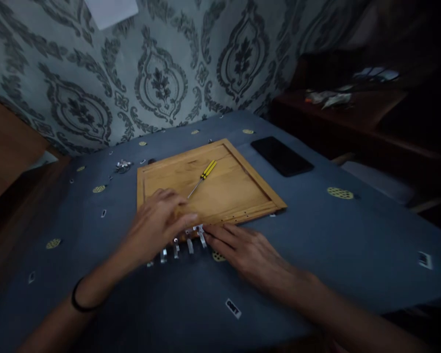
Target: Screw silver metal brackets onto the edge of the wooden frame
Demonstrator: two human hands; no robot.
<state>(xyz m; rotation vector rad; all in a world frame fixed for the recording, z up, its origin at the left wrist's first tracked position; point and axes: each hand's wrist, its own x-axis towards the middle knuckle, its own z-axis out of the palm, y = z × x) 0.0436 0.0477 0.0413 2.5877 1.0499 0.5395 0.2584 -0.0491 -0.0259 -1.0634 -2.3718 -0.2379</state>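
A square wooden panel (224, 191) with a raised frame lies flat on a blue cloth-covered table (334, 235). On it rests a yellow-handled screwdriver (203, 176). Several small metal brackets (183, 242) lie in a row at the panel's near edge. My left hand (159, 223) rests on the panel's near edge with fingers curled over the brackets. My right hand (242, 250) lies flat on the cloth, its fingertips touching the rightmost bracket. What the left fingers grip is hidden.
A black phone (281, 156) lies right of the panel. A small heap of metal hardware (123, 165) sits at the back left. A patterned wall stands behind the table, and a dark wooden shelf (345, 113) with papers is at the right.
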